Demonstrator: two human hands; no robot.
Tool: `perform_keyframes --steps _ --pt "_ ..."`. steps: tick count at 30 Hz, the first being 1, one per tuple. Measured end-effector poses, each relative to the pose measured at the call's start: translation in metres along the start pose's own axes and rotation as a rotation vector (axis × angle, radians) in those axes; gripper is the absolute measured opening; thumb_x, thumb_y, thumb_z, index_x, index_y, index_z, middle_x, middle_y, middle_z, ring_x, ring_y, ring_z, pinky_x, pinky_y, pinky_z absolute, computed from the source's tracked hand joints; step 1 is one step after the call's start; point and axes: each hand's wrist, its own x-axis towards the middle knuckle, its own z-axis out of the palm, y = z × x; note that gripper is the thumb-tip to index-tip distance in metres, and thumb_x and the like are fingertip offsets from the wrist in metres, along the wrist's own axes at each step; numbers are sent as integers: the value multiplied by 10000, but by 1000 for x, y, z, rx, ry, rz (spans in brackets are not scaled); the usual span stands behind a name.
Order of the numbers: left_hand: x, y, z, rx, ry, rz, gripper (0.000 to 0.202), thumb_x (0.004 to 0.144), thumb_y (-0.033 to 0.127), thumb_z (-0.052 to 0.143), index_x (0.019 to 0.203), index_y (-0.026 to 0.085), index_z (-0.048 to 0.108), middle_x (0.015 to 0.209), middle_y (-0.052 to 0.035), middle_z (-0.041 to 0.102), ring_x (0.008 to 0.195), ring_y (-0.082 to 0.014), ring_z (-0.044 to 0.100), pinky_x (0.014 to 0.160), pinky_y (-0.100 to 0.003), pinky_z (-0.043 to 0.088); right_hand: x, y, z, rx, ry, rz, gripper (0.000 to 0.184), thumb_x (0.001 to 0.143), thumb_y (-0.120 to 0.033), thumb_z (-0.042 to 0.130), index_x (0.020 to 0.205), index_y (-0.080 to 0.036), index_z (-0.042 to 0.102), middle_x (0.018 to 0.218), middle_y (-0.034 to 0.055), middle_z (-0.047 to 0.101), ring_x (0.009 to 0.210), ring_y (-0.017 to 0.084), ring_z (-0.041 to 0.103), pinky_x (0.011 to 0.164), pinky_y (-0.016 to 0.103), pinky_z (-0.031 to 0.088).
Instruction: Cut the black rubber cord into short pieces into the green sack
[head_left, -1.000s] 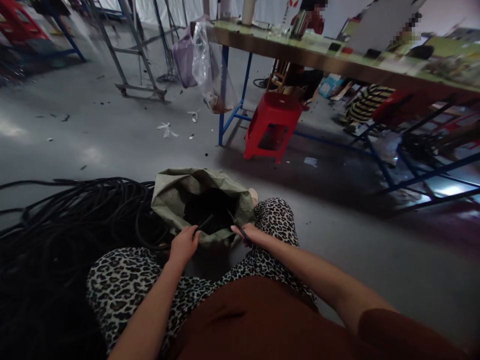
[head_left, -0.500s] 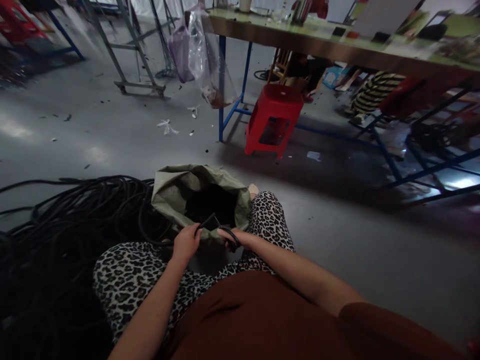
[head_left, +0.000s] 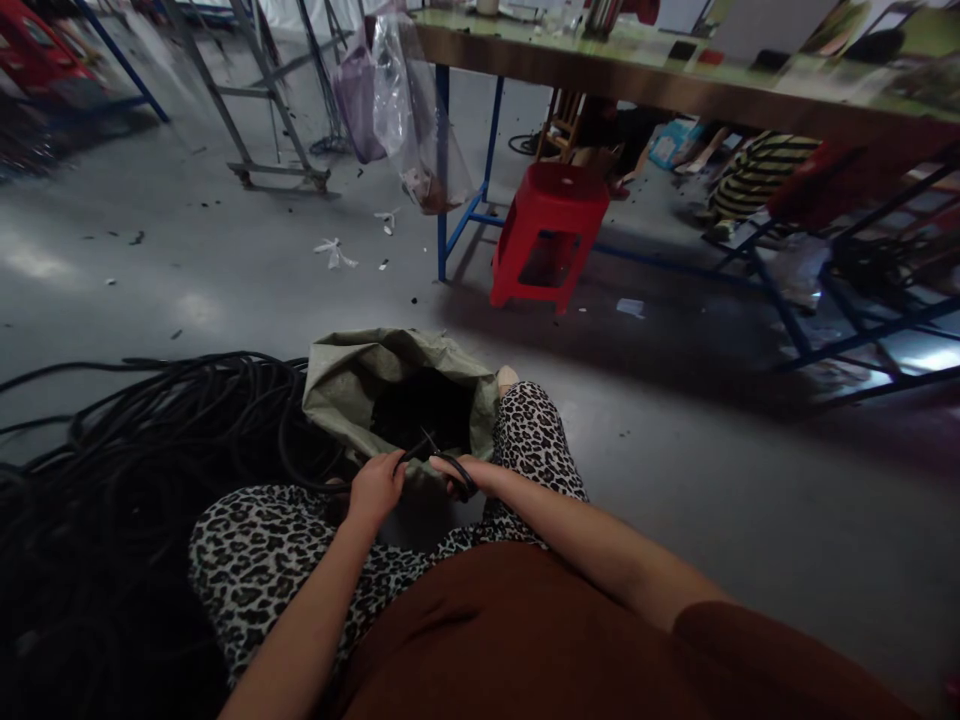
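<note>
My left hand (head_left: 377, 487) is closed around a black rubber-like strip (head_left: 413, 452), its end reaching toward the scissors. In my right hand (head_left: 466, 470) is a pair of scissors (head_left: 466, 486) with black handles; the metal blades point up and left, at the strip's end. Both hands are over the near rim of a grey-green woven sack (head_left: 337, 385), which gapes between my knees. Dark contents (head_left: 424, 400) lie inside it, too dim to tell apart. From the left, a heap of long black strips (head_left: 187, 400) lies beside the sack and my leg.
A red plastic stool (head_left: 551, 235) stands ahead, under the edge of a long worktable (head_left: 600, 75) with blue legs. Clear and purple plastic bags (head_left: 405, 110) hang from its corner. A wheeled metal frame (head_left: 277, 180) stands back left. Other people sit beyond the table.
The scissors and the strip's end have come slightly closer together. The dark piece seen between the blades before no longer shows there. Both hands have shifted only a little.
</note>
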Motion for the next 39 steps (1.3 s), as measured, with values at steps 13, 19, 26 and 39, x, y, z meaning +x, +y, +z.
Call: perform_keyframes --steps 13,19,26,39 --pt "1 -3 3 -13 -21 -25 354 918 318 392 1178 192 596 1088 -82 679 1020 -200 611 902 -299 454 3 0 -2 57 -66 25 569 809 -689 523 788 -124 578 569 24 599 395 108 558 346 176 397" --pt "1 -1 0 -9 -25 -28 357 920 313 390 1178 182 599 1080 -89 677 1025 -205 607 902 -306 453 5 1 -3 21 -70 -3 581 812 -691 518 800 -114 592 562 27 600 406 106 560 345 165 384" --pt "2 -6 2 -12 -61 18 363 925 311 392 1185 165 599 1024 -89 680 985 -207 605 882 -307 449 -6 -8 -3 14 -51 -7 537 834 -637 539 757 -109 593 522 16 577 393 101 532 351 170 392" --pt "0 -10 3 -52 -24 -14 355 915 329 411 1196 201 585 1063 -86 673 985 -192 611 878 -298 451 -7 -19 1 -38 123 -1 374 840 -418 599 606 -128 559 402 -3 485 288 114 457 275 192 350"
